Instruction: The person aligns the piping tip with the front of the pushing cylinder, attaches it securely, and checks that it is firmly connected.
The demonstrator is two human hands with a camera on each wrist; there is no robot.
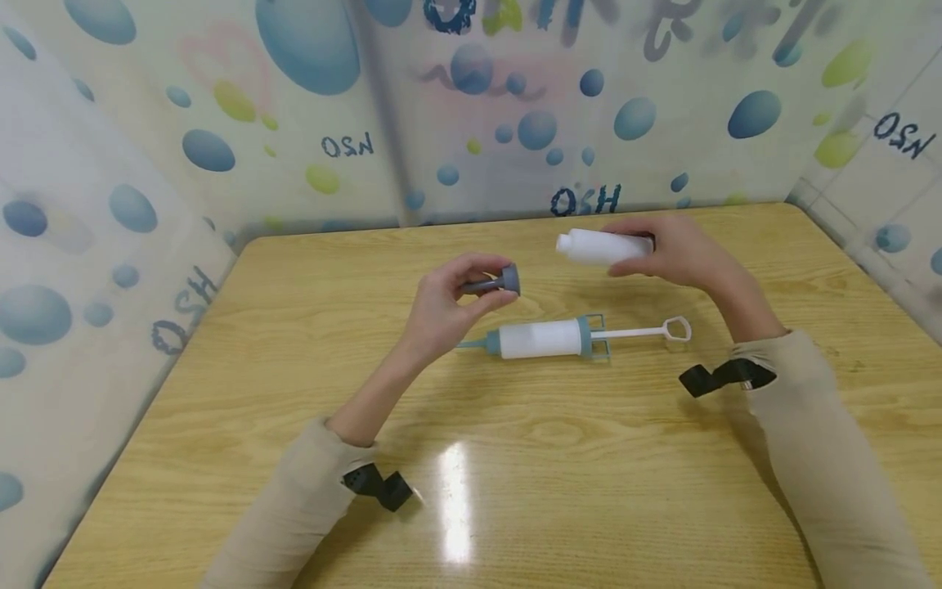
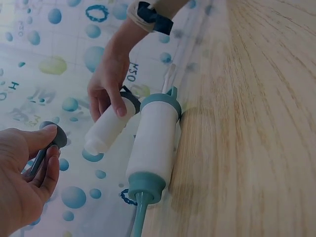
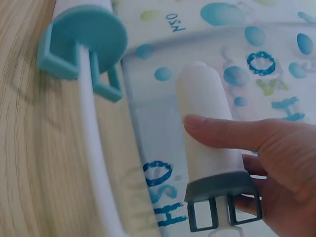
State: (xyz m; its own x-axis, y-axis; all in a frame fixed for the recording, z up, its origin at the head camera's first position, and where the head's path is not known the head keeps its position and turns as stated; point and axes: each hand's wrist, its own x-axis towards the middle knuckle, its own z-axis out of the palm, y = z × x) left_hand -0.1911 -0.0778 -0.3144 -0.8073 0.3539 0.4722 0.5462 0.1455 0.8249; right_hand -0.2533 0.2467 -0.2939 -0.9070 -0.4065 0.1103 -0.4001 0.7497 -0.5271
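Observation:
My left hand (image 1: 437,307) pinches a dark grey nozzle cap (image 1: 511,279) between thumb and fingers, its wide end toward the right and its thin spout lying back into the hand. To the right, my right hand (image 1: 680,249) grips a small white syringe barrel (image 1: 599,246), held above the table with its narrow threaded end pointing left. A grey collar (image 3: 219,185) with two finger loops sits at the barrel's other end in the right wrist view. Below both hands lies a larger syringe (image 1: 540,339) with a white barrel, teal nozzle and teal collar; its white plunger rod extends right.
The wooden table (image 1: 559,458) fills the space under the arms. Behind it stands a wall (image 1: 471,147) with blue and green drops and lettering. A black wrist camera (image 1: 379,487) is strapped over the left sleeve, another black camera (image 1: 724,376) over the right.

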